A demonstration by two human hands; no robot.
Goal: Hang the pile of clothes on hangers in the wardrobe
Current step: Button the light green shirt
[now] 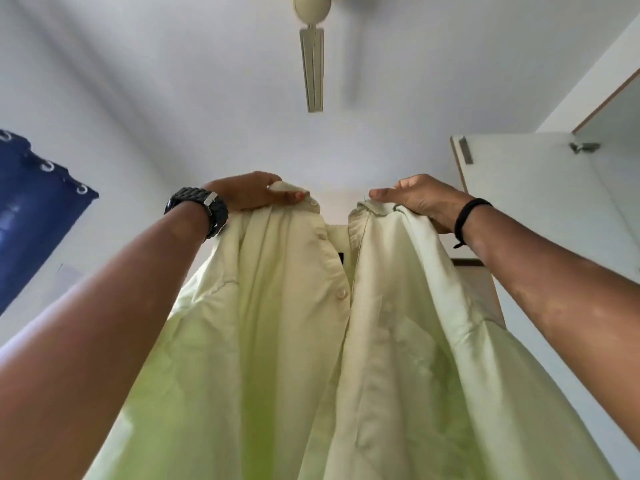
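white ceiling [173,81] bg, both arms raised, left hand [249,194] & right hand [420,200] grip shirt [311,341] collar

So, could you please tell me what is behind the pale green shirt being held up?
Through the pale green shirt's open front, only a sliver of light wall and a dark edge show. The shirt covers everything else behind it.

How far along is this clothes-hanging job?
Done: nothing finished shows. In hand: the left hand and right hand hold a pale green shirt up by its collar, front unbuttoned. Left: no hanger is visible; the wardrobe door stands open.
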